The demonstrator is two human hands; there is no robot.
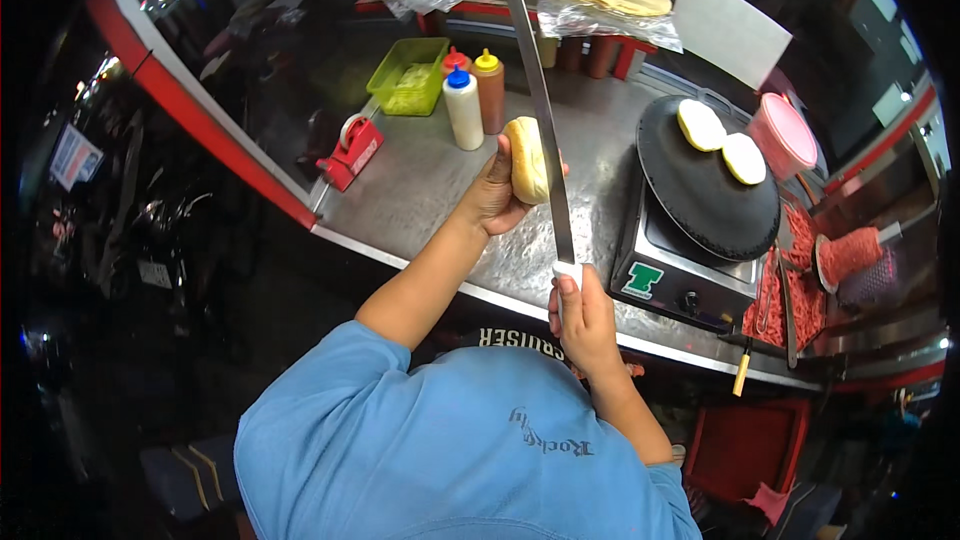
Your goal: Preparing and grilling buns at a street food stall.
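Observation:
My left hand (495, 195) holds a bread bun (526, 161) on its edge above the metal counter (420, 217). Gripped by its white handle, a long straight-bladed knife (546, 112) points away from me in my right hand (585, 315). The blade runs along the bun's right side and hides part of it; whether it touches or cuts the bread I cannot tell. Beyond the bun stand squeeze bottles: a white one with a blue cap (464, 111), a brownish one with a yellow cap (489, 90) and a red-capped one (455, 60) behind.
On the right, a black griddle pan (697, 202) with two bun halves (701, 124) sits on a gas stove (675, 285). Shredded reddish meat (799, 300) with tongs lies beyond it. A green tub (409, 79), a red tape dispenser (351, 154) and a pink container (784, 136) stand around.

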